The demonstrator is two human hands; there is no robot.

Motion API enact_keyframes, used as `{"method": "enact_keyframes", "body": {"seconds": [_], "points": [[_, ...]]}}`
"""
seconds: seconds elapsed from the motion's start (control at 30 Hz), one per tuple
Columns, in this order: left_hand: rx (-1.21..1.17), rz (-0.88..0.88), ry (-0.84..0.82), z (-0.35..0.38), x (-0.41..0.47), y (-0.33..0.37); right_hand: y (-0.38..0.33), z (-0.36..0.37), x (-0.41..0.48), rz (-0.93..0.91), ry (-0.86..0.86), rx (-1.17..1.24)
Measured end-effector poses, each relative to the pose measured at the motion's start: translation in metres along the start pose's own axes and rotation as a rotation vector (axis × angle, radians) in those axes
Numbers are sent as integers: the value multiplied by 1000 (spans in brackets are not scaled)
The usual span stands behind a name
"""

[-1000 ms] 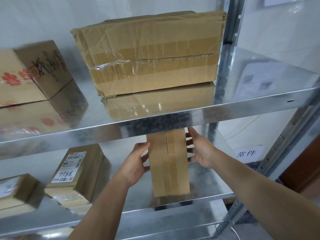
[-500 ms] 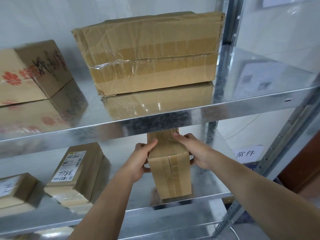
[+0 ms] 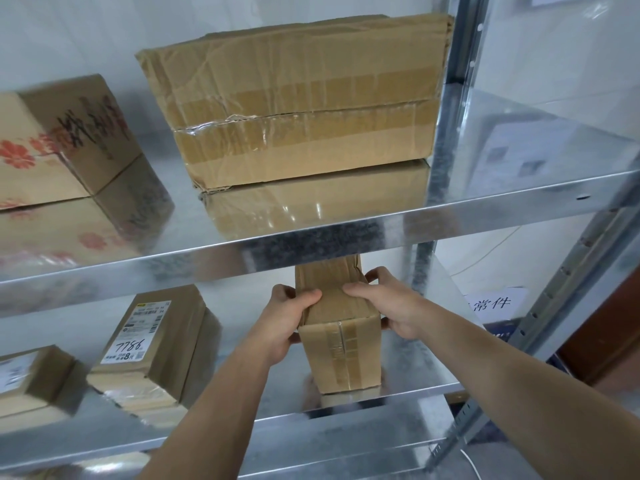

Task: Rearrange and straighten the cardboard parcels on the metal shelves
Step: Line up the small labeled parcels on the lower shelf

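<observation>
A narrow taped cardboard parcel [image 3: 341, 355] stands near the front edge of the lower metal shelf [image 3: 412, 382], its far end hidden under the upper shelf's lip. My left hand [image 3: 285, 315] grips its left side, thumb over the top. My right hand [image 3: 384, 304] grips its right side, thumb on top as well. On the upper shelf [image 3: 381, 220] sits a large crumpled taped parcel [image 3: 301, 102] and, at the left, a parcel with red flowers and black writing [image 3: 65, 143].
On the lower shelf lie a labelled parcel marked 7786 [image 3: 156, 344] and a smaller one [image 3: 31, 379] at the far left. Steel uprights [image 3: 460, 39] stand on the right. A white paper sign [image 3: 493, 303] shows behind the shelf.
The narrow parcel was tipped from lying flat up onto an edge. Both hands shifted from its sides to a grip over its top.
</observation>
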State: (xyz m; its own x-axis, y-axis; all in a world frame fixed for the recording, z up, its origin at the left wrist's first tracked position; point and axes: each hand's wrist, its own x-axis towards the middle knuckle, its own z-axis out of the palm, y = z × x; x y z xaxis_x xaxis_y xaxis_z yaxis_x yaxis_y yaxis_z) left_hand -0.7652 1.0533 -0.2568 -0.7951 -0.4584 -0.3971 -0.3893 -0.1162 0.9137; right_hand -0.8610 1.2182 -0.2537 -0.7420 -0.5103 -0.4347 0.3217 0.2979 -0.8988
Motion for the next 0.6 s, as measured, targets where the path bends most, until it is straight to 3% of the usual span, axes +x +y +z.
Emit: {"method": "enact_keyframes", "body": {"seconds": [0.27, 0.6], "points": [[-61, -10, -49, 0, -7, -9, 13, -16, 0, 2, -19, 114], [-350, -369, 54, 7, -12, -66, 38, -55, 9, -40, 63, 450]]}}
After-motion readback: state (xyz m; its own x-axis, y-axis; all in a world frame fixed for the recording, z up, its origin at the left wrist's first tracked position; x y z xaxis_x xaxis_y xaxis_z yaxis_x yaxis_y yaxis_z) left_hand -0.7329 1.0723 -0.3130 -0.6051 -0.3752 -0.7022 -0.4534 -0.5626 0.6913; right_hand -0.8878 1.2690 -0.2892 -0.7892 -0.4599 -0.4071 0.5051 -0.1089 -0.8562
